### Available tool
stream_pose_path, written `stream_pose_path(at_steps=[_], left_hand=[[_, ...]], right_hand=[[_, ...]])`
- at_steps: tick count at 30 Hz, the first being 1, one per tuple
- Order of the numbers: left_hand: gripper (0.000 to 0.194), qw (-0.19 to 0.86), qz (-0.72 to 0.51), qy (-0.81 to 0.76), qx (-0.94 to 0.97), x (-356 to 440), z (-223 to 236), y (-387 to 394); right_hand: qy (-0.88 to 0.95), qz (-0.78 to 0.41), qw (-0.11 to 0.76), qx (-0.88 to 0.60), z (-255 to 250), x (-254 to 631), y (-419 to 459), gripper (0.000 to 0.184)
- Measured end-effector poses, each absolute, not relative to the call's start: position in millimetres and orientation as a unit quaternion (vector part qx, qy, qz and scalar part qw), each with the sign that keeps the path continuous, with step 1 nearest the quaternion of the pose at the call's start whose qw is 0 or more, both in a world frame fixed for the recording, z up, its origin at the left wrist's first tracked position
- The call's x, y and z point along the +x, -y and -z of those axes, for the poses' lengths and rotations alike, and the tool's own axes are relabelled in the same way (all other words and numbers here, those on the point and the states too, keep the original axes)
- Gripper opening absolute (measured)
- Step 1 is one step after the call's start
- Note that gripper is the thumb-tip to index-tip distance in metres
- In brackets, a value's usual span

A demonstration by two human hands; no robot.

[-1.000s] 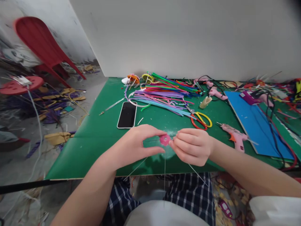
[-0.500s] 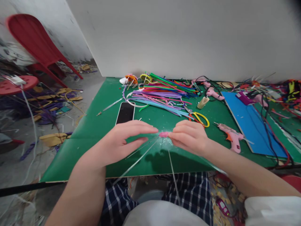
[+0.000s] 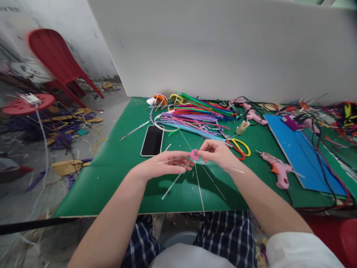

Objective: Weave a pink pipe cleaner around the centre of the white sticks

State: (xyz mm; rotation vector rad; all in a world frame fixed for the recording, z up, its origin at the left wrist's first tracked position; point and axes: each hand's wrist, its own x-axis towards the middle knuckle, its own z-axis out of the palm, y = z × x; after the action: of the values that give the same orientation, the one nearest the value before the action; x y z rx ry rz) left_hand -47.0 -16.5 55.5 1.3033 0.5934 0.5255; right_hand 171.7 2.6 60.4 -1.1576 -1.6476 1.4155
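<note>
A small pink fuzzy coil [image 3: 194, 155], apparently wound pipe cleaner, hangs above the green table with several thin whitish rods fanning out from it. Thumb and finger of my right hand [image 3: 213, 152] pinch its right side. Stretched out at its left edge, the fingers of my left hand [image 3: 170, 162] lie apart among the rods; whether they touch the coil I cannot tell. Behind my hands is a pile of coloured pipe cleaners [image 3: 195, 116]. A pair of scissors with red and yellow handles [image 3: 242, 147] lies just beyond my right hand.
A phone [image 3: 152, 140] rests at the left of the green table [image 3: 111, 178]. On the right are a pink glue gun [image 3: 279, 169], a blue board [image 3: 304, 160] and dark cables. A white panel [image 3: 223, 48] rises behind. A red chair [image 3: 55, 56] stands left.
The pink coil has turned from edge-on to face-on, its rods now fanned in view. My left hand has moved right, closer to it. My view has shifted slightly.
</note>
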Motion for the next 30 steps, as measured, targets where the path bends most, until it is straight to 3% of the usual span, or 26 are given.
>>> stream_pose_path(at_steps=[9, 16, 26, 30], left_hand=[[0.045, 0.758, -0.271, -0.298, 0.512, -43.5, -46.9, 11.5], [0.03, 0.637, -0.392, -0.458, 0.481, -16.1, -43.0, 15.9], [0.02, 0.634, -0.44, -0.46, 0.439, -16.2, -33.9, 12.6], [0.02, 0.58, -0.5, -0.488, 0.42, -35.4, -40.8, 4.8]], right_hand=[[0.64, -0.575, 0.307, -0.407, -48.2, 166.4, -18.2, 0.017], [0.671, -0.534, 0.284, -0.43, -42.2, 161.2, -20.4, 0.018], [0.701, -0.562, 0.232, -0.371, -46.7, 158.9, -29.9, 0.023], [0.788, -0.445, 0.202, -0.373, -47.5, 154.1, -58.7, 0.026]])
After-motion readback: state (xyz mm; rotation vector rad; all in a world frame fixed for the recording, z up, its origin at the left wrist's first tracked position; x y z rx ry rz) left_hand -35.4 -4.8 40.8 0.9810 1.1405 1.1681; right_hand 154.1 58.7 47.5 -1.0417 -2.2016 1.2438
